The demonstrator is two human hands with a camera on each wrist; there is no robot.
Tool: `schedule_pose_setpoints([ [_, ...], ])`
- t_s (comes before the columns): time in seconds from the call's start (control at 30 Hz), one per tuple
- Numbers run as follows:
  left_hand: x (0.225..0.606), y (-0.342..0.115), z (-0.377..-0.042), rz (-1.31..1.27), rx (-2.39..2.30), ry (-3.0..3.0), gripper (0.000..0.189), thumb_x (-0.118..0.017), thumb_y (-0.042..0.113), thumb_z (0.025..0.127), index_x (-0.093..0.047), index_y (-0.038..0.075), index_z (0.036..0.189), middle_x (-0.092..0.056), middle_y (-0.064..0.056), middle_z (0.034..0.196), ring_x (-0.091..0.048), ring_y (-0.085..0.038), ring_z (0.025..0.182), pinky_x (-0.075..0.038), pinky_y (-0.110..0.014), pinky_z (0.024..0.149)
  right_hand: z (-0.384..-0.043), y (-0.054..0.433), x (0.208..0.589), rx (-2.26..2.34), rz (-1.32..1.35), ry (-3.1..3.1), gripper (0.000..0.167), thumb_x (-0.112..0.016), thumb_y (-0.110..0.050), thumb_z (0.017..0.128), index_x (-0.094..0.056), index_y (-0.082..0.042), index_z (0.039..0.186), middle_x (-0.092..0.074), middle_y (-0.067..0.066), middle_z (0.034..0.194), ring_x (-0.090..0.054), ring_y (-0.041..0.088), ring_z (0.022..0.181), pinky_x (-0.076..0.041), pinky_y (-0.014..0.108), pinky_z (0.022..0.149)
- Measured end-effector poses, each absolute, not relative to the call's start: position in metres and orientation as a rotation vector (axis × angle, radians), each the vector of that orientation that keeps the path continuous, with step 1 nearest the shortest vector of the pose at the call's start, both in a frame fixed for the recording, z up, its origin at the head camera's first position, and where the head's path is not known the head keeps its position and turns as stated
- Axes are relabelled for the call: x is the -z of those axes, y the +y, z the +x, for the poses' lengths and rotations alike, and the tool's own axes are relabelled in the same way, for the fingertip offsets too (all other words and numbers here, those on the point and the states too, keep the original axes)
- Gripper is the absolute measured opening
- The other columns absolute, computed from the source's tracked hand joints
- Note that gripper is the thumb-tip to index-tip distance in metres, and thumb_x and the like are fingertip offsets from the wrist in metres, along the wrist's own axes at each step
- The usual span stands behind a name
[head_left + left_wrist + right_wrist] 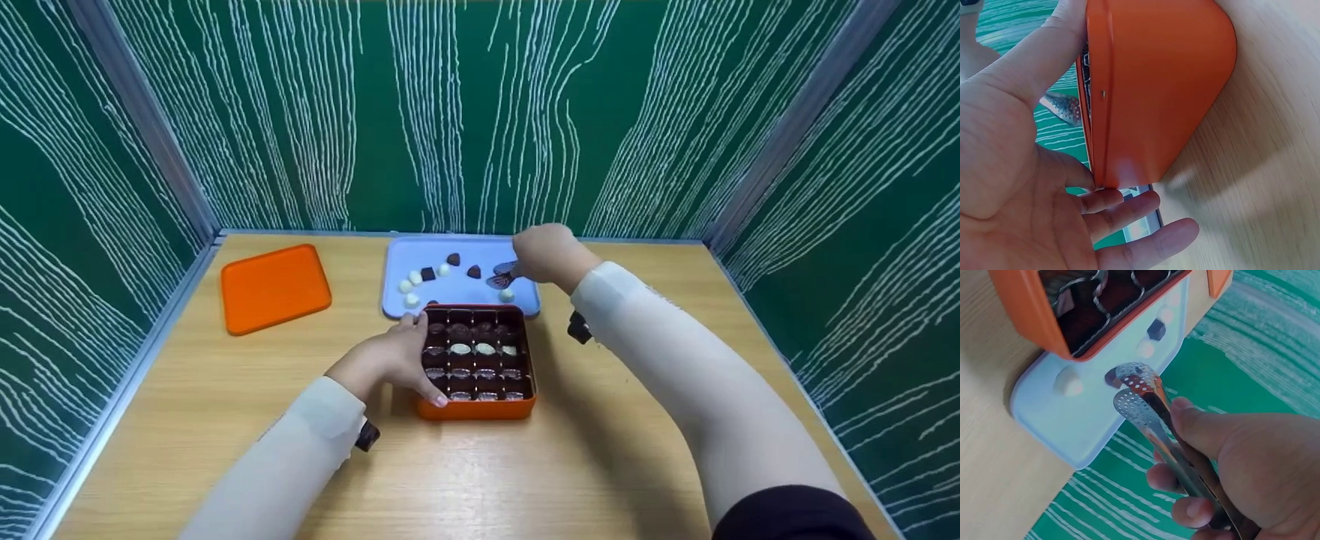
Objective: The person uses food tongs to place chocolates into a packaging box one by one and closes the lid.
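An orange tin box (480, 409) with a dark brown divided insert stands before me; some compartments hold dark and white chocolates. My left hand (390, 352) holds its left side, thumb at the front corner and fingers at the back corner. My right hand (551, 255) grips metal tongs (1135, 408) with perforated tips over the blue tray (409, 251). The tips stand apart, and nothing shows between them. On the tray lie several white chocolates (412, 300) and dark chocolates (454, 259). One white chocolate (507, 295) sits below the tongs, near the tray's front right.
An orange lid (276, 289) lies on the wooden table (300, 375) at the back left. Green panels with white wavy lines (405, 112) enclose the table at the back and sides. The box's back edge hides part of the tray's front.
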State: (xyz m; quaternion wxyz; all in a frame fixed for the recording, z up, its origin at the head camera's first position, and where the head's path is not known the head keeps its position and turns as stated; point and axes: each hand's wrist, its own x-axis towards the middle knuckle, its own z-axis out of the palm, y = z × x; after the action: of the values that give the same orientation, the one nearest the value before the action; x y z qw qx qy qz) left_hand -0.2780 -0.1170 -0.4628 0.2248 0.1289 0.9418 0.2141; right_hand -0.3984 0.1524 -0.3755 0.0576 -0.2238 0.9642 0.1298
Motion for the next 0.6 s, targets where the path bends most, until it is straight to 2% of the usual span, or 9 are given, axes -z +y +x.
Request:
schedule_pose_setpoints([
  [0.13, 0.462, -0.118, -0.278, 0.335, -0.601, 2.587, 0.162, -0.108, 0.054, 0.070, -0.002, 0.002, 0.182, -0.003, -0.029, 0.190, -0.017, -0.048, 0.176, -0.028, -0.064, 0.141, -0.402, 0.163, 0.378, -0.277, -0.578, 2.913, 0.042, -0.078, -0.046, 0.108, -0.080, -0.004, 0.103, -0.077, 0.011, 0.093, -0.067, 0.025, 0.081, -0.066, 0.043, 0.082],
  [0.27, 0.460, -0.117, -0.277, 0.328, -0.593, 2.590, 0.162, -0.108, 0.053, 0.070, -0.002, 0.001, 0.182, -0.005, -0.029, 0.190, -0.020, -0.048, 0.175, -0.030, -0.066, 0.140, -0.403, 0.169, 0.383, -0.214, -0.549, 2.889, 0.044, -0.080, -0.048, 0.107, -0.081, -0.004, 0.107, -0.078, 0.012, 0.097, -0.069, 0.027, 0.086, -0.065, 0.043, 0.085],
  [0.43, 0.460, -0.117, -0.278, 0.330, -0.587, 2.586, 0.162, -0.108, 0.053, 0.071, -0.002, 0.001, 0.181, -0.006, -0.030, 0.189, -0.021, -0.049, 0.175, -0.031, -0.067, 0.139, -0.406, 0.169, 0.396, -0.262, -0.602, 2.868, 0.050, -0.074, -0.055, 0.108, -0.076, -0.005, 0.101, -0.074, 0.009, 0.093, -0.066, 0.025, 0.082, -0.065, 0.043, 0.085],
  [0.6, 0.463, -0.116, -0.279, 0.339, -0.603, 2.582, 0.161, -0.108, 0.052, 0.071, -0.003, 0.001, 0.181, -0.005, -0.029, 0.190, -0.019, -0.049, 0.176, -0.030, -0.066, 0.140, -0.408, 0.169, 0.407, -0.306, -0.653, 2.856, 0.043, -0.075, -0.046, 0.110, -0.076, -0.004, 0.097, -0.070, 0.008, 0.089, -0.062, 0.023, 0.078, -0.064, 0.041, 0.080],
])
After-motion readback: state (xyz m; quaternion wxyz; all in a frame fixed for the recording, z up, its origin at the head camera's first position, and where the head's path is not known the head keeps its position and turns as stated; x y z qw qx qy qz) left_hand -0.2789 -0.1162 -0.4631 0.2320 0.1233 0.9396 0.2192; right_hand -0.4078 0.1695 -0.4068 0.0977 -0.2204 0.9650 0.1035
